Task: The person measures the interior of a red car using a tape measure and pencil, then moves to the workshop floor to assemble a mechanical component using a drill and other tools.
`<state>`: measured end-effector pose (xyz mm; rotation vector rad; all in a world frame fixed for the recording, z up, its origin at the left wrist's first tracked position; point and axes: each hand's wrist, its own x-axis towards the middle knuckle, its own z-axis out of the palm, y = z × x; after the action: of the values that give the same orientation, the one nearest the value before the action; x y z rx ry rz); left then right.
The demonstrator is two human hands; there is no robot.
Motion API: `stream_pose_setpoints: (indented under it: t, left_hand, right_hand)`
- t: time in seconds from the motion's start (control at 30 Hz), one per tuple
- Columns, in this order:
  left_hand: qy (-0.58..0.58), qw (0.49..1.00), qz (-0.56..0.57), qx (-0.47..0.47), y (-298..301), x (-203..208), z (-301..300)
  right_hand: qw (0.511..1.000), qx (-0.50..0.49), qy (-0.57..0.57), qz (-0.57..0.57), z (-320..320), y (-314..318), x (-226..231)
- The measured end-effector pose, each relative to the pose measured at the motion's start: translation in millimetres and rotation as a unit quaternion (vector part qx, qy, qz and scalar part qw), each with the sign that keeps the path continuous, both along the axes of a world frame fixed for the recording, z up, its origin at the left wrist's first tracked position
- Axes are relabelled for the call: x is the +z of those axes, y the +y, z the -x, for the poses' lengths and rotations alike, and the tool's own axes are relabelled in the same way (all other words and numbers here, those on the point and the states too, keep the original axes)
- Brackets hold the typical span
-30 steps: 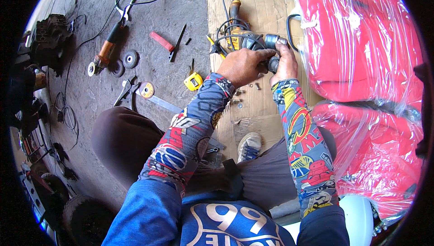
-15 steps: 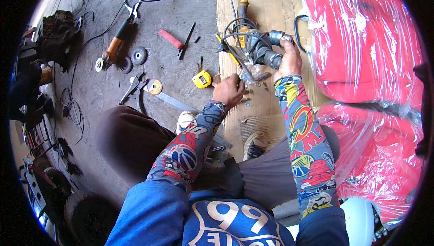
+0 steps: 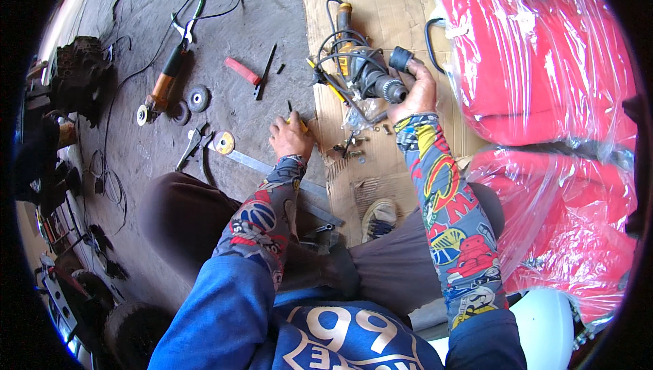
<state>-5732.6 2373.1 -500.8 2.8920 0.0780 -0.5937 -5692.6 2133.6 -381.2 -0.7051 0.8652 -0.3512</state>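
My left hand (image 3: 291, 140) is closed over a yellow tape measure (image 3: 304, 126) on the floor beside the cardboard; the fingers hide most of it. My right hand (image 3: 419, 92) grips a short dark cylinder (image 3: 401, 59), raised by the thumb and fingers; its exact kind is unclear. Close beside that hand lies a yellow and black power drill (image 3: 354, 64), its cord looped over the body and its metal chuck (image 3: 393, 91) toward me. Several small bolts (image 3: 357, 142) lie on the cardboard between my hands, near a clear plastic bag (image 3: 360, 113).
Cardboard (image 3: 388, 16) lies under the drill. Red cushions in plastic (image 3: 537, 64) fill the right side. On the floor to the left are an angle grinder (image 3: 160, 88), grinding discs (image 3: 198, 98), a red-handled tool (image 3: 241, 69), a steel ruler (image 3: 272, 173) and locking pliers (image 3: 194, 145).
My left hand has moved left from beside the bolts onto the tape measure. My right hand still holds the dark cylinder, now turned to another angle. The whole view has shifted slightly.
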Motion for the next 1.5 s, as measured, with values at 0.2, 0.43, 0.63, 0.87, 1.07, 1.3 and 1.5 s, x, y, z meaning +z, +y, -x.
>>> stream_pose_setpoints:
  t: [0.2, 0.43, 0.63, 0.87, 1.07, 1.3, 1.5]
  left_hand:
    - [-0.104, 0.95, 0.29, 0.057, -41, 63, -27]
    - [-0.143, 0.974, 0.174, -0.028, -48, 136, -26]
    - [-0.169, 0.974, 0.147, 0.024, -36, 136, -39]
    - [-0.246, 0.935, 0.253, -0.036, -47, 128, -46]
    - [-0.227, 0.935, 0.262, -0.072, -44, 172, -45]
    - [-0.199, 0.899, 0.38, -0.092, -31, 255, 10]
    - [-0.169, 0.832, 0.513, -0.128, -19, 284, 33]
  right_hand:
    - [0.994, 0.002, -0.034, -0.101, -8, 16, -7]
    - [0.99, 0.091, -0.062, -0.091, -28, 45, -18]
    - [0.987, 0.148, -0.011, -0.054, -25, 56, -10]
    - [0.978, 0.176, -0.105, -0.042, -15, 29, 19]
    - [0.827, 0.45, 0.087, 0.326, 15, 0, 58]
    - [0.638, 0.489, -0.03, 0.593, 75, -20, 118]
    - [0.893, 0.249, 0.134, 0.349, 133, -72, 141]
